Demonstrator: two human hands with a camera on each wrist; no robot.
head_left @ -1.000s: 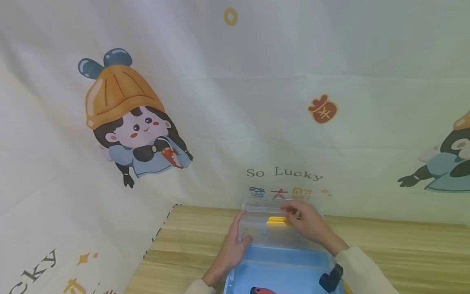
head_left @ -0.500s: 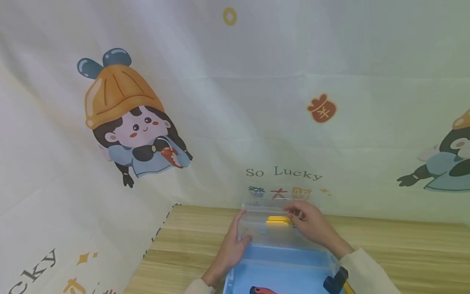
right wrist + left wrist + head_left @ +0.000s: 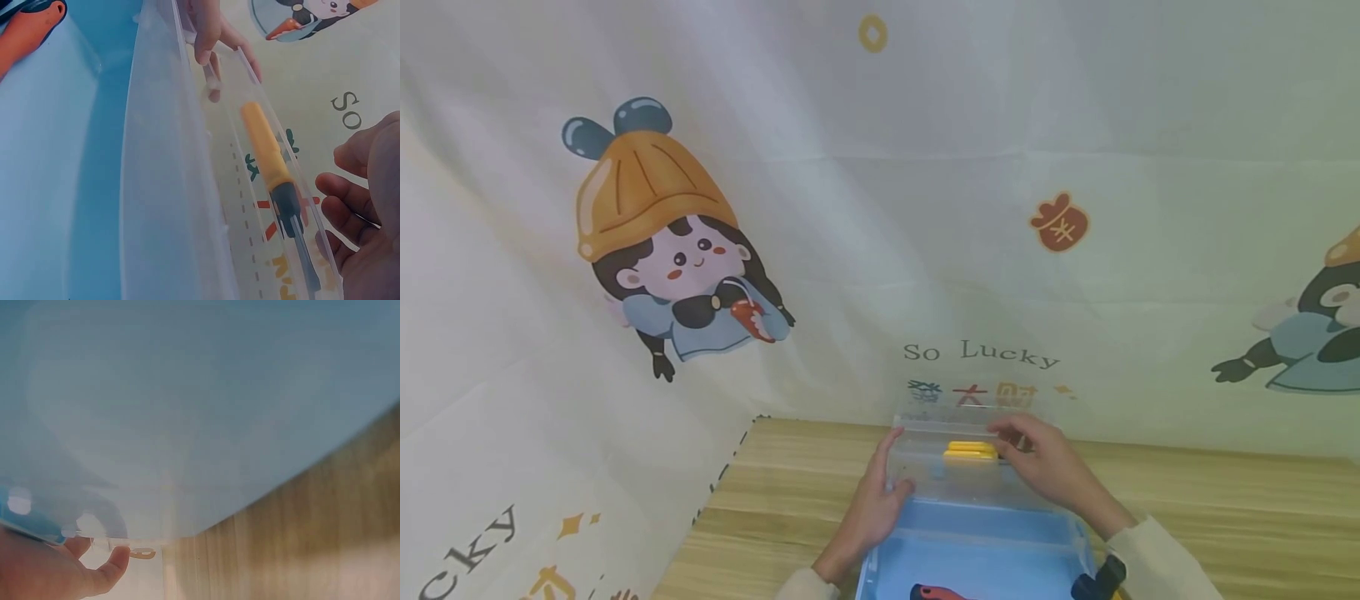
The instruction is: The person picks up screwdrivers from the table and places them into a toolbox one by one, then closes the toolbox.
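My left hand (image 3: 876, 500) grips the left edge of a clear plastic lid (image 3: 932, 479), raised behind a light blue box (image 3: 977, 527). Inside the lid's narrow clear tray lies a screwdriver (image 3: 269, 150) with a yellow-orange handle, dark collar and metal shaft; its yellow handle also shows in the head view. Beside it, my right hand (image 3: 1037, 458) has loosely bent fingers with nothing seen between them. In the right wrist view these fingers are at the tray's outer wall, apart from the screwdriver. The left wrist view shows mostly the box's blue side (image 3: 187, 412).
A red and black tool handle (image 3: 936, 592) lies in the box near the lower frame edge. A black device (image 3: 1099, 578) sits by the right sleeve. The wooden tabletop (image 3: 1225, 500) meets a printed cloth backdrop (image 3: 880, 208) behind the lid.
My right hand has drawn slightly to the right, so more of the yellow handle shows. The left hand and the lid have stayed in place.
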